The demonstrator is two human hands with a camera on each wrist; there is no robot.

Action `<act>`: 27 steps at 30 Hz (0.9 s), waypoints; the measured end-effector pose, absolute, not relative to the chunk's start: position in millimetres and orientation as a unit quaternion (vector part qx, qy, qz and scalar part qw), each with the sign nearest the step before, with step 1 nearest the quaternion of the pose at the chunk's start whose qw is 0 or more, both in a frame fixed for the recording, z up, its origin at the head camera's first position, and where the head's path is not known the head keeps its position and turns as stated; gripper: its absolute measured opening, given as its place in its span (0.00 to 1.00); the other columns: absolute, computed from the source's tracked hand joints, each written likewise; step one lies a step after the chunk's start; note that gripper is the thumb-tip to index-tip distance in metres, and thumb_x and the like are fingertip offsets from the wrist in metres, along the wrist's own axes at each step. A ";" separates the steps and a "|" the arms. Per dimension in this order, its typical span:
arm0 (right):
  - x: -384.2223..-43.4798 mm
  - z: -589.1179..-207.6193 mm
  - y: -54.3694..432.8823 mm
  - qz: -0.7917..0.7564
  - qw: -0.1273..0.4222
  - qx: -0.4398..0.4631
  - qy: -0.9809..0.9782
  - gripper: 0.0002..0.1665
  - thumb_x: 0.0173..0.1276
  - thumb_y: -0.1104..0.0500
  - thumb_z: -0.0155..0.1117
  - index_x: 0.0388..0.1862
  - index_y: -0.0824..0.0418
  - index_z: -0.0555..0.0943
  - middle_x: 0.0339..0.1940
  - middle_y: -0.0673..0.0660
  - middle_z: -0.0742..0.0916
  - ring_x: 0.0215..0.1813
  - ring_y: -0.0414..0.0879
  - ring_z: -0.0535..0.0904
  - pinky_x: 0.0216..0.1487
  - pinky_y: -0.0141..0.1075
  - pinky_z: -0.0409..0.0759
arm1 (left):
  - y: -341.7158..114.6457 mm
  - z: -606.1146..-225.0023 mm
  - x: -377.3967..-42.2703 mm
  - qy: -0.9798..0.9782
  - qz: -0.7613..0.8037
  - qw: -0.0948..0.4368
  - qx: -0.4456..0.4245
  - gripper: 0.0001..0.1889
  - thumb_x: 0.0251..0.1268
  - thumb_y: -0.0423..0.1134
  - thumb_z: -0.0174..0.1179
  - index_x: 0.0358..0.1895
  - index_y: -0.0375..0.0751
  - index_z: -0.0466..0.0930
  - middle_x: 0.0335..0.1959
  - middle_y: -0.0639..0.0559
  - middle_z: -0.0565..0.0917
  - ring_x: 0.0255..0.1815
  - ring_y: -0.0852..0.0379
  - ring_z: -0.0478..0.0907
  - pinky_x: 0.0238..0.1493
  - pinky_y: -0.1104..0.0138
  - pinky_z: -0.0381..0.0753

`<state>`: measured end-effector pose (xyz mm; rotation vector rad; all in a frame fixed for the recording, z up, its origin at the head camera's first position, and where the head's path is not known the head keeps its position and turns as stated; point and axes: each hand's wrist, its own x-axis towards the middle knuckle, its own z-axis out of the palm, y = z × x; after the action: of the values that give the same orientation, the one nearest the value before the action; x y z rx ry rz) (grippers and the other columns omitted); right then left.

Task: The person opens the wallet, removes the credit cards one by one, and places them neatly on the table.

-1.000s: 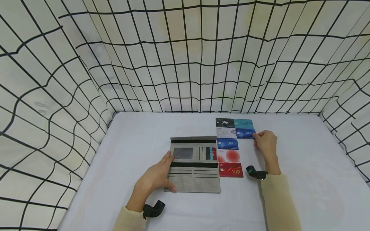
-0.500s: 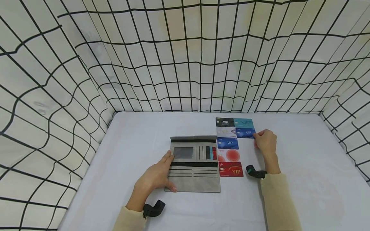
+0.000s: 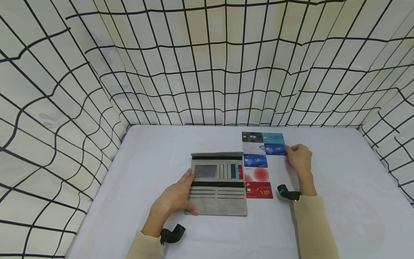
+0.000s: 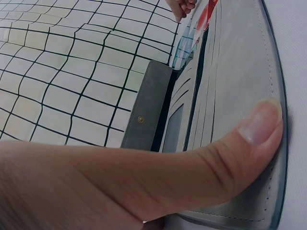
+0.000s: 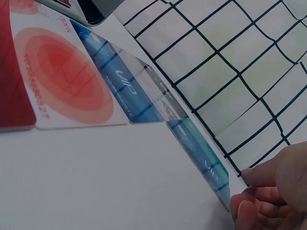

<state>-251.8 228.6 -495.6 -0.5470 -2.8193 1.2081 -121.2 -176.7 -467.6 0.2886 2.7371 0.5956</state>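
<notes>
A grey wallet (image 3: pixel 217 208) lies unfolded on the table, its slots facing up. My left hand (image 3: pixel 174 196) rests on its left edge, and the thumb (image 4: pixel 220 167) lies across the lower panel in the left wrist view. To the right, my right hand (image 3: pixel 299 158) is at the right edge of a blue VIP card (image 3: pixel 275 149). In the right wrist view the loosely curled right fingers (image 5: pixel 247 213) appear just off the card's end, holding nothing visible. That card lies flat below a teal VIP card (image 3: pixel 273 137).
A column beside the wallet has a black card (image 3: pixel 252 136), a whitish card (image 3: pixel 252 148), another blue VIP card (image 3: pixel 254 160), a white card with red circles (image 3: pixel 260 174) and a red VIP card (image 3: pixel 258 190). Several cards (image 3: pixel 237 171) sit in wallet slots. Black-lined grid walls (image 3: pixel 207 72) surround the white table (image 3: pixel 155 144).
My right hand has shifted slightly right, and its fingertips no longer overlap the blue card's edge as before. The left hand and wallet have stayed in place.
</notes>
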 end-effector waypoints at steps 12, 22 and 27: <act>-249.6 -485.4 220.2 0.415 0.045 -0.151 -0.896 0.27 0.78 0.47 0.54 0.53 0.72 0.79 0.33 0.64 0.85 0.22 0.42 0.79 0.24 0.27 0.77 | -176.0 -468.3 -121.1 0.960 0.206 0.162 0.100 0.66 0.28 0.49 0.86 0.76 0.30 0.58 0.82 0.38 0.52 0.75 0.38 0.66 0.66 0.46 0.75; -247.3 -476.7 215.1 0.419 0.051 -0.129 -0.897 0.26 0.78 0.47 0.54 0.52 0.71 0.80 0.29 0.61 0.84 0.22 0.43 0.79 0.24 0.29 0.76 | -177.0 -469.8 -121.2 0.960 0.206 0.163 0.101 0.66 0.29 0.50 0.86 0.76 0.31 0.57 0.82 0.38 0.52 0.75 0.38 0.67 0.65 0.47 0.76; -246.8 -473.8 211.9 0.415 0.050 -0.123 -0.900 0.26 0.78 0.47 0.54 0.53 0.70 0.80 0.31 0.62 0.84 0.24 0.45 0.80 0.25 0.29 0.76 | -177.5 -470.4 -121.6 0.960 0.204 0.159 0.103 0.66 0.28 0.50 0.86 0.76 0.31 0.58 0.82 0.38 0.53 0.74 0.38 0.67 0.65 0.46 0.76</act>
<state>-246.8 211.9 -473.8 -0.3743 -2.7416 1.2650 -121.6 -177.5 -470.4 0.2935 2.7453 0.5825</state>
